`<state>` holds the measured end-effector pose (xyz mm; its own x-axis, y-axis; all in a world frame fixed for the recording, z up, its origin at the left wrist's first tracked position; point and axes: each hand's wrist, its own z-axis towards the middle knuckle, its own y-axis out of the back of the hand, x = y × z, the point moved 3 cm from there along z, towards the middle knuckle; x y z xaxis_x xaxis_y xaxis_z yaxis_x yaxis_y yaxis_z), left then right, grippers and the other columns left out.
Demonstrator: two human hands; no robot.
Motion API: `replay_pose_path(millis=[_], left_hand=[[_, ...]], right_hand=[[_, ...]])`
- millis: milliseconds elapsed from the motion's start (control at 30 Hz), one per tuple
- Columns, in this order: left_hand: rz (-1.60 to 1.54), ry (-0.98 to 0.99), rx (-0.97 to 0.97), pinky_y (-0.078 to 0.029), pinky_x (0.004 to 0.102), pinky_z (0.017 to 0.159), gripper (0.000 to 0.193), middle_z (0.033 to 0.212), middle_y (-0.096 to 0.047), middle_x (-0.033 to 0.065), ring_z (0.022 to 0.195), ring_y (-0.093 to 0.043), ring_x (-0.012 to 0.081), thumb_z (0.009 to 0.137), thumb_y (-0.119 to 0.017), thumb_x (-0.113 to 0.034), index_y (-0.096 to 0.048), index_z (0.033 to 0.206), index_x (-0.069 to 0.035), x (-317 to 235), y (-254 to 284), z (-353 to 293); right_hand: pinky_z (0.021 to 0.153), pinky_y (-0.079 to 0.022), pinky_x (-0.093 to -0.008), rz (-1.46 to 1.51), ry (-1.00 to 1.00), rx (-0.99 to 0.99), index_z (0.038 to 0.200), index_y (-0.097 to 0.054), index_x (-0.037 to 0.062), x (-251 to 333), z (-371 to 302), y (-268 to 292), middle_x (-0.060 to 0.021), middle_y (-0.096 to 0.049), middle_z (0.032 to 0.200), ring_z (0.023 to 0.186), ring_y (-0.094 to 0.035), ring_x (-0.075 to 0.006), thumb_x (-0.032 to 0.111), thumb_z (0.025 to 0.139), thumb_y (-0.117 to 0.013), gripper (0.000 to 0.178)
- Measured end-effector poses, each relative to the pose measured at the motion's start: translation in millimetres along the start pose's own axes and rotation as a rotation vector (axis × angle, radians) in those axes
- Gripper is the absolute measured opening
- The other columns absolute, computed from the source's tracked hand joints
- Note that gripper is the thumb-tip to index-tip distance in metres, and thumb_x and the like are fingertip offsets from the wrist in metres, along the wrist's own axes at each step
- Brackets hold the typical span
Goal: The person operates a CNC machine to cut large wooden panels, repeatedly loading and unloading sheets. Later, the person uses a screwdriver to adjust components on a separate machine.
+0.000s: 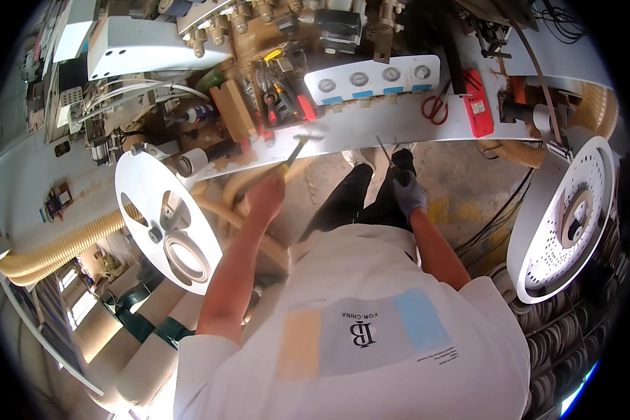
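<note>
My left hand [264,198] is bare and closed around the handle of a hammer [303,140], its head up near the front edge of the white machine table. My right hand [407,194] wears a grey glove and grips a thin-shafted metal tool [383,150], which points up toward the table edge. Its handle is mostly hidden by the glove, so I cannot tell its exact kind. The two tools are apart, and both hands are in front of the table, over the floor and my dark trousers.
On the table [371,120] lie red-handled scissors [435,110], a red box [477,105], a cardboard box [233,110] and loose hand tools [278,91] behind a white gauge panel [371,79]. White wheels stand left [142,198] and right [565,220]. Tan hoses [70,241] and black cables [497,213] run low.
</note>
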<state>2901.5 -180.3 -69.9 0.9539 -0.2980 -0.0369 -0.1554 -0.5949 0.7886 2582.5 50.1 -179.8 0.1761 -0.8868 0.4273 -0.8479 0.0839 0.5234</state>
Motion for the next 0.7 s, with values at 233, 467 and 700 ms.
replay_pose_path(millis=[233,467,700], left_hand=[[0.104,0.131,0.148,-0.056,0.0498,0.085,0.042,0.099,-0.075,0.0150,0.093,-0.072,0.0367,0.101,-0.045,-0.037,-0.065,0.136,-0.028,-27,-23,7],[-0.264,0.075,0.230,-0.056,0.0472,0.087,0.038,0.110,-0.073,0.0169,0.104,-0.070,0.0361,0.101,-0.046,-0.035,-0.068,0.127,-0.018,68,-37,-87],[-0.578,0.489,-0.270,-0.053,0.0496,0.089,0.040,0.112,-0.073,0.0179,0.104,-0.068,0.0416,0.100,-0.053,-0.040,-0.066,0.130,-0.018,96,-11,-75]], right_hand=[[0.095,-0.052,-0.0446,-0.045,0.073,0.035,0.119,-0.065,0.0114,18,-9,-9,-0.0166,-0.072,0.115,0.113,-0.066,-0.0372,0.044,0.087,-0.073,0.047],[0.097,-0.052,-0.0453,-0.002,0.132,0.054,0.122,-0.065,0.0108,11,-8,-9,-0.0176,-0.071,0.117,0.115,-0.065,-0.0387,0.044,0.088,-0.072,0.048],[0.099,-0.051,-0.0434,0.025,0.228,0.102,0.129,-0.064,0.0103,8,6,-27,-0.0189,-0.071,0.120,0.116,-0.065,-0.0377,0.035,0.094,-0.066,0.043]])
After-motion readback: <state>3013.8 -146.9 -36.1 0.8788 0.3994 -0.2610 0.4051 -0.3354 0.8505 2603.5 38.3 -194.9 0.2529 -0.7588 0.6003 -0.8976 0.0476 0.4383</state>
